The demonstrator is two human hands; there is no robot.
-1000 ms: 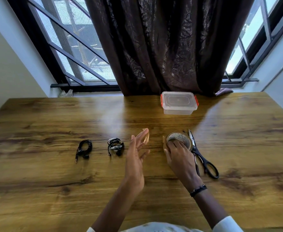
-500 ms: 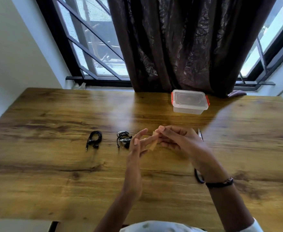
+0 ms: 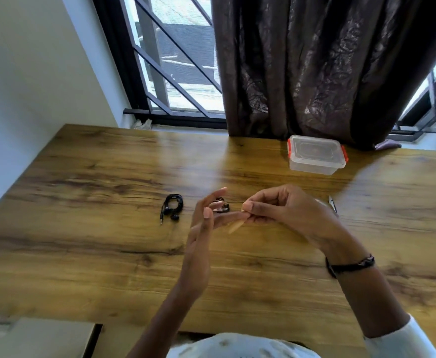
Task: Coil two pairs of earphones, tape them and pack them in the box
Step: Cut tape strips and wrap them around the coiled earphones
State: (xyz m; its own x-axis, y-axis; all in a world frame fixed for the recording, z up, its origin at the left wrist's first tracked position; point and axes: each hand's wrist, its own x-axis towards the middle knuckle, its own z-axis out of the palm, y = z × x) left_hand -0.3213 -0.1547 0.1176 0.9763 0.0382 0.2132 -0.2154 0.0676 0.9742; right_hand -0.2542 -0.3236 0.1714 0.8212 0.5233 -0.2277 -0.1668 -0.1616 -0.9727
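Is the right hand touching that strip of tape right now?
Touching. The head view shows the right hand pinching the tan tape strip at its upper end between thumb and fingertips, the rest of the strip hanging free below, over the left hand's extended fingers.

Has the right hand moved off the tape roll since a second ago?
Yes. The right hand was pressing the roll beside the scissors; it has lifted and shifted left, away from them, and now pinches the tape strip on the left hand.

Coiled earphones (image 3: 172,208) lie on table (image 3: 82,254), box (image 3: 316,157) far right behind.
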